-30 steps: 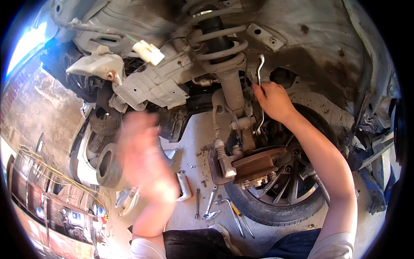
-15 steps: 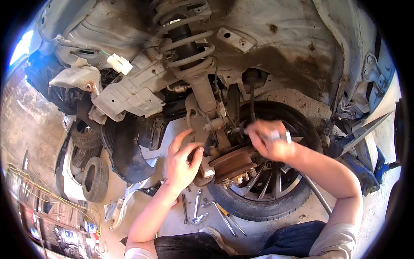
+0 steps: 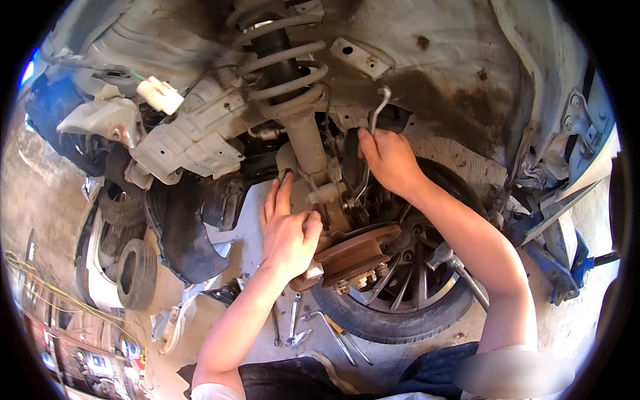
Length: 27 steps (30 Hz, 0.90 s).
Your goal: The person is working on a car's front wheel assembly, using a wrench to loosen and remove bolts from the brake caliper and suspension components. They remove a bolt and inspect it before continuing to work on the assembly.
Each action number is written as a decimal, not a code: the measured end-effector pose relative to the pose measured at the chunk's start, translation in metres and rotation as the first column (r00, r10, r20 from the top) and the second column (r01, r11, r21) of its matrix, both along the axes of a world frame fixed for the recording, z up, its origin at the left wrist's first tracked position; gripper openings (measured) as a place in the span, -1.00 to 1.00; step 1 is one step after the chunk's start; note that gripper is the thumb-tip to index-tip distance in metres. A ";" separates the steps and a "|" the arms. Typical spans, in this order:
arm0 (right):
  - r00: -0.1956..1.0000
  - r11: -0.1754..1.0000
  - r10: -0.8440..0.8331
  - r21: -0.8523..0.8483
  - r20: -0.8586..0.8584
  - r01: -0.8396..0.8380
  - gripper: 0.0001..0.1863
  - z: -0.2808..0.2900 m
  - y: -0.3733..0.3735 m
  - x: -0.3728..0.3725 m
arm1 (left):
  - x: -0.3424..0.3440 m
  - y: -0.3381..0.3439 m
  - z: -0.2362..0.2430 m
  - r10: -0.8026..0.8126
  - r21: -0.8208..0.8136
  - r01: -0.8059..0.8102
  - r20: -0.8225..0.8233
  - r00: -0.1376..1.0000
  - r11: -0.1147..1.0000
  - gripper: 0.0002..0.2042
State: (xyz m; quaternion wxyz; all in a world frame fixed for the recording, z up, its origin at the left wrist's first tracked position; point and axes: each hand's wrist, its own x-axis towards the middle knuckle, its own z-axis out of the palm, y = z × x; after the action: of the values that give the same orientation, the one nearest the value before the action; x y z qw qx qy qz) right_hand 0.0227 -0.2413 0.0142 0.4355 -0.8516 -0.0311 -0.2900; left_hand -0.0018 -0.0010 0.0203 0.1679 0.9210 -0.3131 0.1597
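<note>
A bent, silver box-end wrench stands nearly upright in my right hand, whose fingers wrap round its shaft. Its lower end reaches the bolts where the strut joins the hub; the exact seat is partly hidden. My left hand is open on the strut's other side. Its fingers point up, fingertips close to the lower strut; whether they touch cannot be told. Just below the hands, the rusty brake disc shows its wheel studs. Above, a coil spring surrounds the dark damper.
A wheel lies flat on the floor under the hub. Nearby are several wrenches and a metal bar. A blue stand is at right, old tyres at left. A white connector dangles from the body.
My right hand has risen from beside the hub, and the wrench's bent upper end now shows above it. My left hand has straightened its fingers and moved up slightly. The view has shifted a little.
</note>
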 end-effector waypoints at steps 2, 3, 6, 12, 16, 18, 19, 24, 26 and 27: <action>0.999 1.000 -0.002 0.000 -0.038 0.002 -0.51 -0.003 0.002 0.014 | 0.002 0.001 -0.003 -0.007 -0.023 0.006 -0.019 1.000 1.000 -0.73; 0.998 1.000 -0.006 0.001 -0.056 0.006 -0.51 -0.005 0.004 0.021 | 0.003 0.002 -0.004 -0.005 -0.034 0.004 -0.026 1.000 0.999 -0.74; 0.982 0.999 -0.016 -0.051 -0.187 0.006 -0.50 -0.007 0.002 0.044 | 0.004 0.002 -0.004 -0.007 -0.052 0.004 -0.049 0.999 0.999 -0.77; 0.965 0.995 -0.044 -0.102 -0.259 0.018 -0.51 -0.009 0.003 0.062 | 0.006 0.000 -0.003 -0.038 -0.082 0.033 -0.060 0.997 0.996 -0.78; 0.998 0.999 -0.008 -0.035 0.059 0.010 -0.64 -0.009 0.016 0.011 | 0.006 0.009 -0.003 -0.013 -0.073 0.009 -0.058 0.998 0.997 -0.77; 0.917 0.940 0.104 -0.340 0.384 0.036 -0.87 -0.027 0.007 -0.043 | 0.005 0.006 -0.004 -0.026 -0.097 0.020 -0.058 0.998 0.995 -0.77; 0.877 0.902 0.298 -0.413 0.378 -0.128 -0.92 -0.039 -0.002 -0.062 | 0.004 0.006 -0.005 -0.015 -0.087 0.010 -0.060 0.998 0.996 -0.77; 0.909 0.904 0.139 -0.424 0.392 0.045 -0.93 -0.040 -0.033 -0.080 | 0.003 -0.004 -0.003 -0.024 -0.101 0.016 -0.070 0.997 0.995 -0.77; 0.969 0.985 0.007 -0.166 0.247 0.036 -0.86 -0.023 -0.028 -0.065 | 0.003 -0.001 -0.003 -0.012 -0.107 0.006 -0.064 0.998 0.994 -0.78; 0.979 0.995 -0.028 -0.084 0.201 0.046 -0.81 -0.017 -0.021 -0.057 | 0.003 0.001 -0.003 -0.008 -0.105 0.002 -0.065 0.998 0.995 -0.78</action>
State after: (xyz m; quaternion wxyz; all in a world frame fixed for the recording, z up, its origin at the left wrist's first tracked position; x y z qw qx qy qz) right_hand -0.0339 -0.2624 -0.0030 0.3869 -0.8369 -0.0715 -0.3804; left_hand 0.0011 -0.0002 0.0171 0.2264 0.9149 -0.3010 0.1451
